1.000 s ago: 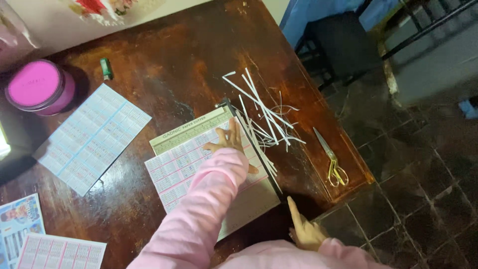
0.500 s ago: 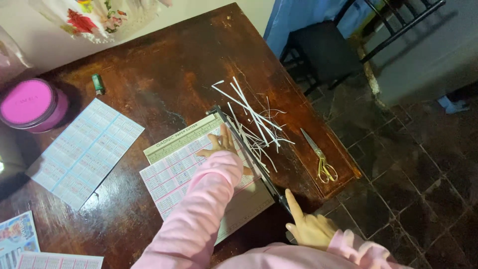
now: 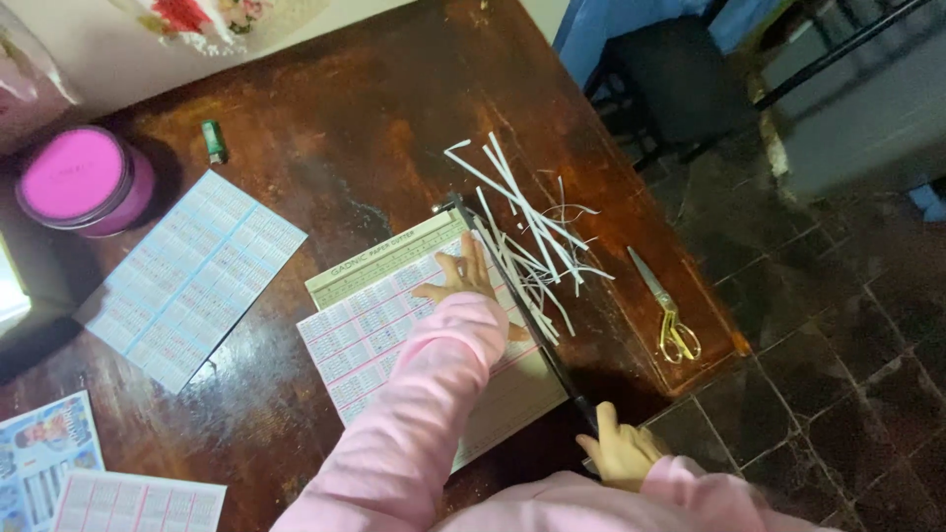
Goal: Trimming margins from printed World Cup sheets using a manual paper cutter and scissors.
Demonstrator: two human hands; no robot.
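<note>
1. Head view: the left hand (image 3: 461, 281) lay flat, fingers (image 3: 475, 258) spread and released, pressing a pink printed sheet (image 3: 379, 330) onto the paper cutter (image 3: 434, 325).
2. The paper cutter sat at the near edge of the brown tabletop (image 3: 345, 148), with the sheet lying across its board and reaching up to the blade side.
3. The right hand (image 3: 621, 451) was clenched around the handle end of the cutter's black blade arm (image 3: 522, 305), thumb pointing up along it.
4. The blade arm lay low along the right edge of the board, just beside the left hand's fingertips.
5. A loose pile of white paper strips (image 3: 532, 232) lay on the tabletop touching the far side of the blade arm.
6. A pair of scissors with yellow handles (image 3: 665, 305) lay to the right of the strips, near the tabletop's edge.
7. A blue printed sheet (image 3: 192, 276) lay to the left of the cutter, apart from it.
8. A round pink tub (image 3: 87, 179) stood at the far left, and a small green object (image 3: 213, 141) lay near it.
9. More printed sheets (image 3: 89, 488) lay at the lower left corner.
10. Both sleeves were pink.
</note>
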